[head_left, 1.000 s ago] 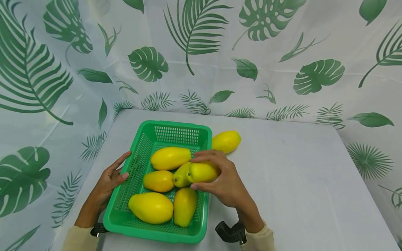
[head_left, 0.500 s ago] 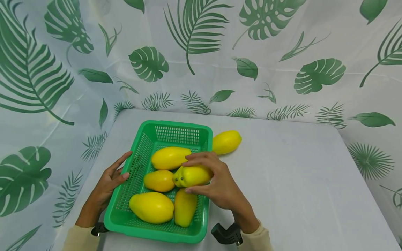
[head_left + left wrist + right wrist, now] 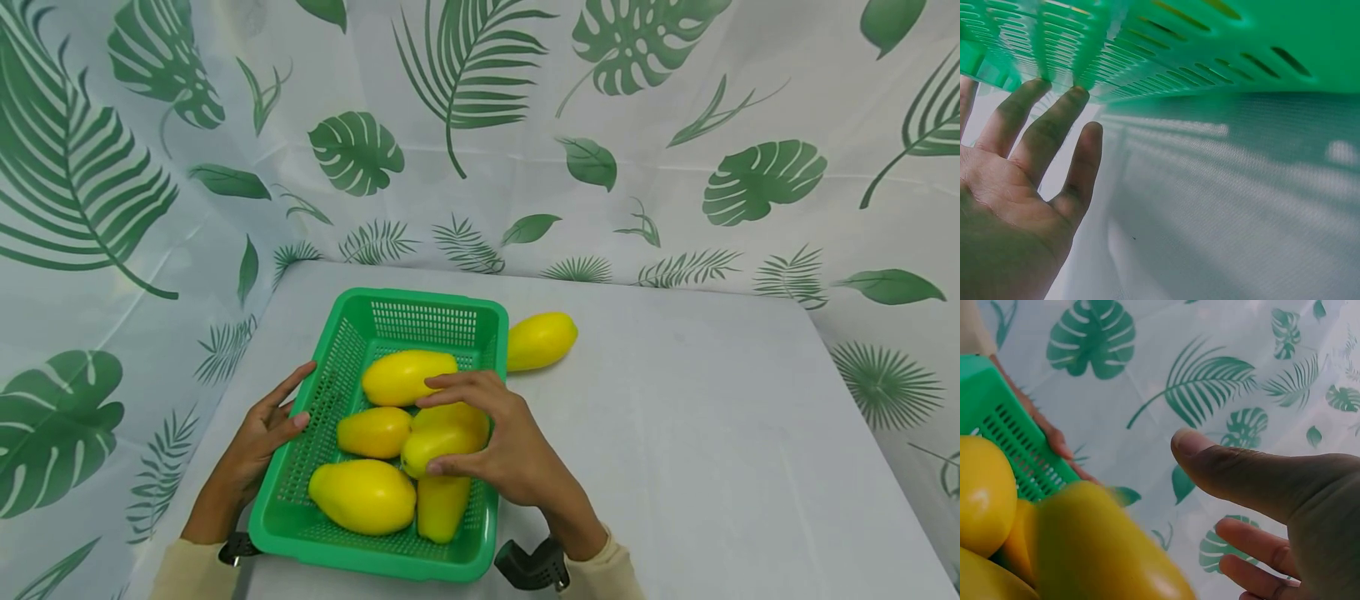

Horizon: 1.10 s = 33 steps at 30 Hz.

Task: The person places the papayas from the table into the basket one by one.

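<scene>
A green plastic basket (image 3: 486, 533) holds several yellow papayas. My left hand (image 3: 258, 437) is at its left side, thumb and index fingertip at the rim; in the left wrist view, straight fingers (image 3: 1054, 134) touch the slotted outer wall. Over the basket's right half, my right hand (image 3: 513, 442) is spread around a papaya (image 3: 450, 437) that lies on top of another, partly covering it. The right wrist view has the thumb (image 3: 1235, 472) and fingers apart from the nearest papaya (image 3: 1104, 544). Fingers and thumb hide some of the fruit in the head view.
One more papaya (image 3: 543, 340) lies on the white-covered table (image 3: 675, 433), just outside the basket's far right side. A leaf-printed sheet (image 3: 510, 192) hangs behind and at both sides of the table. A black wrist mount (image 3: 532, 565) is on my right wrist.
My right hand has brought the papaya left and down onto the others and loosened its fingers from it. A neighbouring papaya has shifted slightly left. The left hand keeps its place.
</scene>
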Available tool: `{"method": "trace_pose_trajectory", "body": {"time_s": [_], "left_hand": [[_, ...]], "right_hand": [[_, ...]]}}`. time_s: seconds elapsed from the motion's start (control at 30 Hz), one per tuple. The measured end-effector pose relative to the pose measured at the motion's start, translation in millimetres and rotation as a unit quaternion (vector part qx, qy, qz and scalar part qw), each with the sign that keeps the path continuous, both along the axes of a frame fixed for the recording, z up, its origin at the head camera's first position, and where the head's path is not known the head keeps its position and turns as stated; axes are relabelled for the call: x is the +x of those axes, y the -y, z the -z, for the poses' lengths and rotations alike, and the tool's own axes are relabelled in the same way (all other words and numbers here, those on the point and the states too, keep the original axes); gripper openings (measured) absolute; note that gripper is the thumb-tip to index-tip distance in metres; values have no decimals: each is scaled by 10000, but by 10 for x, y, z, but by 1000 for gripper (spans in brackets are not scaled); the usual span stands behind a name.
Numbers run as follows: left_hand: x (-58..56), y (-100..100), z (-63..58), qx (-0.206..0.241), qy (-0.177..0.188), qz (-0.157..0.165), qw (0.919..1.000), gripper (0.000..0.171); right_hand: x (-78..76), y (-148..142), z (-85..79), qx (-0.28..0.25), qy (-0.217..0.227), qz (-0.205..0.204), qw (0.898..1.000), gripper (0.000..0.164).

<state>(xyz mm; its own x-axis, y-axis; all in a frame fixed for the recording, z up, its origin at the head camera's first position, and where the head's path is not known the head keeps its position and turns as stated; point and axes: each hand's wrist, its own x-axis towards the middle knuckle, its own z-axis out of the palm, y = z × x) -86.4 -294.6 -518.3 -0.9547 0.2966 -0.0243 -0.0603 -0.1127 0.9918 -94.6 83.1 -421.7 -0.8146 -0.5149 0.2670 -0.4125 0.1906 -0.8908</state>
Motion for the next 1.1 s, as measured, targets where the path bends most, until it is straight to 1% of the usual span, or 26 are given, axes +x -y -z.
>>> {"method": "trace_pose_trajectory", "body": {"time_s": [0.23, 0.43, 0.67, 0.8, 1.1], "left_hand": [[-5, -2, 11, 84, -23, 58, 9999, 69], [-1, -7, 9, 117, 33, 84, 9999, 70], [-2, -4, 9, 271, 50, 147, 9995, 71], [-3, 0, 15, 325, 46, 159, 9993, 71], [-3, -3, 10, 265, 21, 130, 9996, 71]], "right_hand": [[-26, -68, -19, 113, 21, 172, 9998, 60], [-117, -188, 18, 81, -7, 490, 9988, 59], [-220, -345, 71, 181, -49, 854, 9962, 57], [-273, -424, 92, 174, -38, 980, 9950, 58], [-379, -544, 146, 233, 70, 1211, 9923, 61]]}}
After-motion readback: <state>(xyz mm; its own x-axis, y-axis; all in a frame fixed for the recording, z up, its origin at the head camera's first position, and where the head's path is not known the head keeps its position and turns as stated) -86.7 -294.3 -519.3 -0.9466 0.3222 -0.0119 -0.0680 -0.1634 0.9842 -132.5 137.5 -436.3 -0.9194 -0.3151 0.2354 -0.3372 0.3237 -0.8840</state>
